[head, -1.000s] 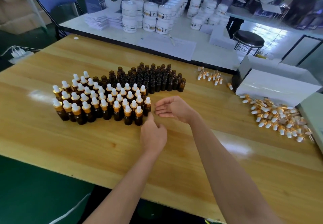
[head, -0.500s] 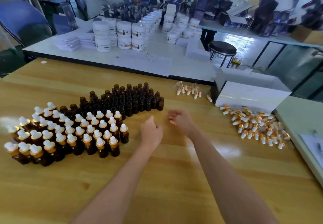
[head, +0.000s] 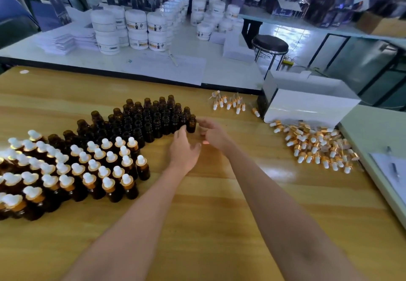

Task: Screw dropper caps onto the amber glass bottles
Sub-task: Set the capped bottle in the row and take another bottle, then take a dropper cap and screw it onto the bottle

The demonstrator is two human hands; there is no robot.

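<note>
Reaching for the end amber bottle [head: 191,123], the left hand [head: 184,151] and right hand [head: 214,134] are hovering just beside it, fingers loosely spread and holding nothing. A careless nudge risks toppling the tightly packed open bottles [head: 142,118] — whether they are holding liquid I cannot tell. Dropper caps [head: 314,146] are lying loose by the white box [head: 307,105], well apart.

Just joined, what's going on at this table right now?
A person is capping amber bottles. The capped bottles stand at the near left, and the uncapped bottles behind them wait. The left hand and right hand are empty, close to the end bottle. Loose dropper caps lie piled to the right.
</note>
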